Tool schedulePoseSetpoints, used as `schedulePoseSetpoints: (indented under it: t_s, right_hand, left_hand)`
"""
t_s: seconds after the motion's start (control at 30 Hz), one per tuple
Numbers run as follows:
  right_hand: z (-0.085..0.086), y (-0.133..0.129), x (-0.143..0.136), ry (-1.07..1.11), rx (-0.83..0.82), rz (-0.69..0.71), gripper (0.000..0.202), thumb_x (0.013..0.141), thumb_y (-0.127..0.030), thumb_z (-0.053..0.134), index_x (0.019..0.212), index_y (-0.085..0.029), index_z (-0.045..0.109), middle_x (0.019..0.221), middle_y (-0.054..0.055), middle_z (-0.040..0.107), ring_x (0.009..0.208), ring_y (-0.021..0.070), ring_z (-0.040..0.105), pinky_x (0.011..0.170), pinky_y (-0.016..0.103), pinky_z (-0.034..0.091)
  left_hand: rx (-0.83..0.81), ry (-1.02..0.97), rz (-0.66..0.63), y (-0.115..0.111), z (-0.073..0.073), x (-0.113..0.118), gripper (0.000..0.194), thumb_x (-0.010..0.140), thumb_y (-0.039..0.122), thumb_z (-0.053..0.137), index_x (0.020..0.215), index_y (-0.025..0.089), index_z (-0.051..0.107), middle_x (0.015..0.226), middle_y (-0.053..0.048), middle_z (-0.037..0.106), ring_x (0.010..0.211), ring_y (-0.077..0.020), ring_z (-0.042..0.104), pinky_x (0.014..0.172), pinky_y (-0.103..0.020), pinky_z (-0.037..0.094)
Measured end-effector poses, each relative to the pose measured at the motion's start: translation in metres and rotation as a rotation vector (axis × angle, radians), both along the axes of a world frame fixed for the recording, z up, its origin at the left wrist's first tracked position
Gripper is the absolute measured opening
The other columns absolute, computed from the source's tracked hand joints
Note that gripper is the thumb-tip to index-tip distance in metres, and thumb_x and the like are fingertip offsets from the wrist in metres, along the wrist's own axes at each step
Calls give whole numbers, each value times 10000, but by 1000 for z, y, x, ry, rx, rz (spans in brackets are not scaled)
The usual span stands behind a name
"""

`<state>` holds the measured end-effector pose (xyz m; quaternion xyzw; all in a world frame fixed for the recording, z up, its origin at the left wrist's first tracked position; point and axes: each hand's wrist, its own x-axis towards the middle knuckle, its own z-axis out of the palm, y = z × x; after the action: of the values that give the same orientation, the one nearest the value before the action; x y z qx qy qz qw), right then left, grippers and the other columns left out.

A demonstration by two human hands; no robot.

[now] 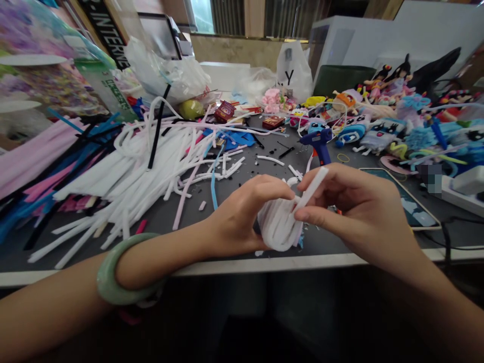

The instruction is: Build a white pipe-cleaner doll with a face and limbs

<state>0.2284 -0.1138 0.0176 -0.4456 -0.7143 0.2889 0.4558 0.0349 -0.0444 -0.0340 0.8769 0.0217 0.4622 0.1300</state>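
**Ana:** Where is the work right now?

**Ben:** Just right of centre in the frame, above the near edge of the desk (234, 181): a white looped piece (280, 232), its fuzzy layers pressed side by side. The left grip (242, 206) curls around it, fingers over the top. The right grip (359, 201) pinches a white strip (312, 187) between thumb and fingers, its end pointing up and right.

**Ana:** Are strip and piece joined?

**Ben:** I can't tell; the fingers cover the spot.

**Ana:** How would you handle this step?

**Ben:** I'd have the left grip firm enough that the layers stay flush, yet light enough not to crush the pile. The strip should lie flat along the last layer, untwisted, with even tension. With the glue gun (317, 145) lying just beyond the fingers, I'd mind its nozzle.

**Ana:** Any writing?

**Ben:** "R - INTERNE", cut off, on a dark banner (101, 30) at upper left. A big "Y" marks the white bag (294, 70) at upper centre. The green packet (102, 88) at upper left has lettering I can't make out, and the small red box (224, 111) near upper centre is too tiny to read.
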Motion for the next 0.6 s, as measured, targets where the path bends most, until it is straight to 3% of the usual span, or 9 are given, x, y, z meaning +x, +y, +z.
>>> schedulePoseSetpoints:
  t_s: [0.23,0.6]
  right_hand:
    - [0,5,4,11,12,-1,131,734,-294,771,817,-252,678,734,-40,620,611,102,538,534,226,426]
    - [-5,10,1,13,33,-12,133,752,-280,754,736,-213,640,675,-34,606,599,108,538,536,232,424]
  left_hand:
    - [20,-2,-19,2,-1,0,680,697,253,795,1251,193,406,1104,-117,606,1022,-237,608,870,-401,535]
    - [19,22,-5,0,-1,-1,682,692,234,801,1239,181,397,1128,-133,609,1038,-245,622,881,-394,535]
